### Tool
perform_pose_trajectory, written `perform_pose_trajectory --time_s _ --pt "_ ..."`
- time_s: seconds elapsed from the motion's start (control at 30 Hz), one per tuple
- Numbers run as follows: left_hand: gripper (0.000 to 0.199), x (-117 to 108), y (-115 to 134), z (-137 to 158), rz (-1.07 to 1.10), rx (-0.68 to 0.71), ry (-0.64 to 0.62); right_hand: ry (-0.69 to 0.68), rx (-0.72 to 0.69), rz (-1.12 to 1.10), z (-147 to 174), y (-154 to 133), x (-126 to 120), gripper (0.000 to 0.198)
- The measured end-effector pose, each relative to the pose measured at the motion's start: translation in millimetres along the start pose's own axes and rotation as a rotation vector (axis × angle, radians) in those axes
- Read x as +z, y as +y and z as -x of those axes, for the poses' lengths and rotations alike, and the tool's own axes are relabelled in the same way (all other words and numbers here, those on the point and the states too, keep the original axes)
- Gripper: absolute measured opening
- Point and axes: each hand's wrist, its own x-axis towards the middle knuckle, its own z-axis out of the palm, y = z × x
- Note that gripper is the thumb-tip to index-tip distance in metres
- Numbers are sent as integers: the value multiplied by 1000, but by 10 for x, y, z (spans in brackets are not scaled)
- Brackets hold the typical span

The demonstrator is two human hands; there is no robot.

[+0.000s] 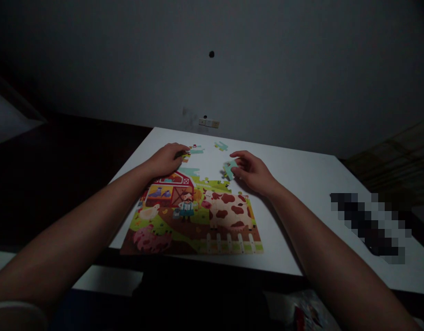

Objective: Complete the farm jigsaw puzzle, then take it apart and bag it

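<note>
A partly joined farm jigsaw puzzle lies on the white table, showing a barn, a farmer, a cow, a pig and a hen. Between the thumb and fingers of my right hand is a light-blue and green puzzle piece, held above the puzzle's upper right part. My left hand rests over the barn's upper left edge, fingers bent near loose puzzle pieces; its fingertips are partly hidden, and I cannot tell whether it grips one. Another loose piece lies farther back.
The white table stands near a grey wall with a socket strip. On the table's right side is a dark, pixelated object. Below the front edge, at lower right, a clear plastic bag shows.
</note>
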Motion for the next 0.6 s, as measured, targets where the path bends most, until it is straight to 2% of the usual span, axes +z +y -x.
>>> perform_pose_trajectory --time_s 0.07,0.2,0.47,0.6 --pt "44 -2 1 3 -13 -10 -10 -41 18 -57 -5 -4 28 38" --pt "44 -1 2 7 -27 -27 -26 -102 -11 -3 -13 -25 57 29" --pt "42 -3 -5 8 -12 14 -9 -95 -126 180 2 -151 84 29" --pt "43 -9 11 8 -26 -7 -20 -97 -162 242 4 -179 96 29"
